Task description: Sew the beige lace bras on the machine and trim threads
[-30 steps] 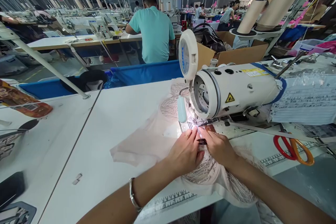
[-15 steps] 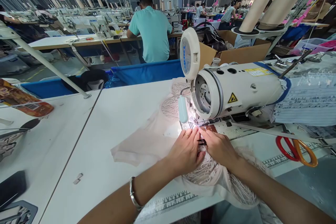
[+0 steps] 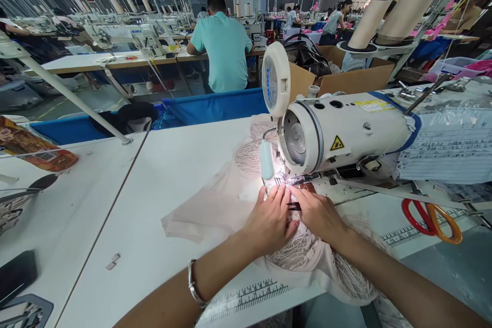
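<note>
pale pink fabric [image 3: 215, 210] is spread across the white table [image 3: 172, 174], with its worked part set beneath the end of the sewing machine [image 3: 346, 125]; the lacy portion is bunched under the wrists and draped past the front edge, over the printed ruler [image 3: 248, 297]; by the left hand [image 3: 269, 223] the fabric is pressed from above, palm down, fingers bent and bunched close, thumb tucked to the side; by the right hand [image 3: 321, 215] it is met from the other side, fingers half curled, tips nearly touching the left ones; whether cloth is pinched or only pressed by either cannot be told; a small dark item [image 3: 294, 206] is seen between the hands, its nature and whether it is gripped unclear; the needle spot is washed out by glare beside the pale blue lamp [image 3: 266, 160]; for good handling, light, even pressure should be applied by both hands, and the cloth guided rather than pulled; fingertips are best held just short of the needle; lacy folds should be smoothed so that no second layer is caught; slack should be left near the wrists, and the fabric's loose end held clear of the scissors [image 3: 431, 215].
</note>
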A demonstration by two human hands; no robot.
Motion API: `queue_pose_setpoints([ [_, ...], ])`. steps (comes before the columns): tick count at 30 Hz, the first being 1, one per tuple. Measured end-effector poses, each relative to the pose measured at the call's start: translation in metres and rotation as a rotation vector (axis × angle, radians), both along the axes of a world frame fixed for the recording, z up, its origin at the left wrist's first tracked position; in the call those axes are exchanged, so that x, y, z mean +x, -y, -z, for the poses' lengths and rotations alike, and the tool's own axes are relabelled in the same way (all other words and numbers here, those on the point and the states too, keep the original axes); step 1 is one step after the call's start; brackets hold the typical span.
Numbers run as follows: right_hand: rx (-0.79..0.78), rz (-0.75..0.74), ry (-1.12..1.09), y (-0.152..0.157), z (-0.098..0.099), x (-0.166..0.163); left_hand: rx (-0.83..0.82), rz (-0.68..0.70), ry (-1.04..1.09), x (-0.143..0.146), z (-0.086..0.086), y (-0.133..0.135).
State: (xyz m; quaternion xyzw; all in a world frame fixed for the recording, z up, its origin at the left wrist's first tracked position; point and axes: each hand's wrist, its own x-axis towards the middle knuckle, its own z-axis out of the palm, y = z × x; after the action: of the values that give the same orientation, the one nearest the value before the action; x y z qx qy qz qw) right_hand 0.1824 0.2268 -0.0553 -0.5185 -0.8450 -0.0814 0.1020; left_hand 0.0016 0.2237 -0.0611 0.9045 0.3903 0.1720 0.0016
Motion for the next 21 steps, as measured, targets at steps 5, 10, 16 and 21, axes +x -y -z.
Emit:
queue_pose_setpoints([
  [5,-0.194,0.150,-0.061,-0.004,-0.011,0.002,0.131,0.059,-0.092,0.002,-0.003,0.001],
  [10,-0.197,0.004,-0.267,-0.003,-0.015,0.016,0.160,0.184,-0.246,0.005,-0.011,0.013],
  [16,-0.158,-0.079,-0.229,-0.003,-0.014,0.017,-0.020,0.178,-0.163,-0.002,-0.012,0.001],
  [21,-0.060,-0.077,-0.140,-0.012,-0.013,0.009,-0.071,0.222,-0.026,-0.014,-0.019,-0.015],
])
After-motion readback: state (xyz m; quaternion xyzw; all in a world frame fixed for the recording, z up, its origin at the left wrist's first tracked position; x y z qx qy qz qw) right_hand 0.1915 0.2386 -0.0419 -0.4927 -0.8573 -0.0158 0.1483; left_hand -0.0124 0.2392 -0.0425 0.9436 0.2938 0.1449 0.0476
